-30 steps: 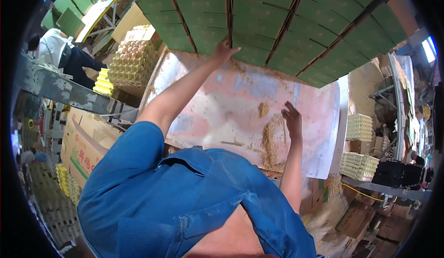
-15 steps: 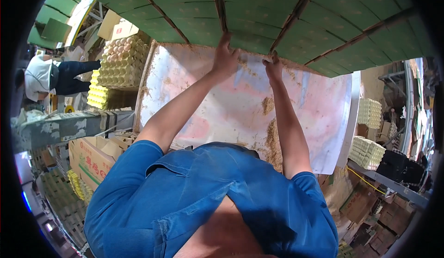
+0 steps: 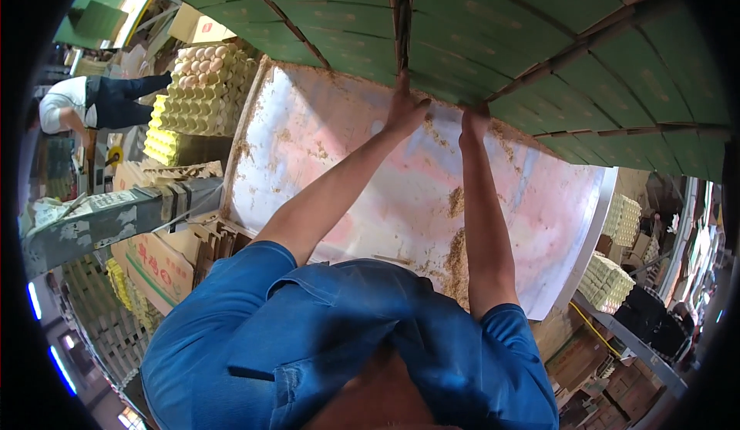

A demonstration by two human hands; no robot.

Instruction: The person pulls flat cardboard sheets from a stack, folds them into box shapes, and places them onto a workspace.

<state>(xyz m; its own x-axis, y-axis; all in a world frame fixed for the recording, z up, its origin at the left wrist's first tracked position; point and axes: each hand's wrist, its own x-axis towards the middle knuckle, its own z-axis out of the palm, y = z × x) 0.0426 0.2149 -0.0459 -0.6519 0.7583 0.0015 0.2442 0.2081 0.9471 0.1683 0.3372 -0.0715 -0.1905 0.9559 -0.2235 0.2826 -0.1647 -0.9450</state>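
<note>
Green cartons [image 3: 462, 33] already stand in columns across the frame's top; what remains cannot be told. At upper centre, the left hand [image 3: 405, 112] meets their lower edge, thumb spread; rightward, the right hand [image 3: 474, 124] does too, fingertips hidden, both grips unclear.

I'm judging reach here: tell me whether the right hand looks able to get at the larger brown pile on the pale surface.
Probably yes: the larger brown pile lies uncovered beside the right forearm, though the right hand is up at the green boxes and would need drawing back.
</note>
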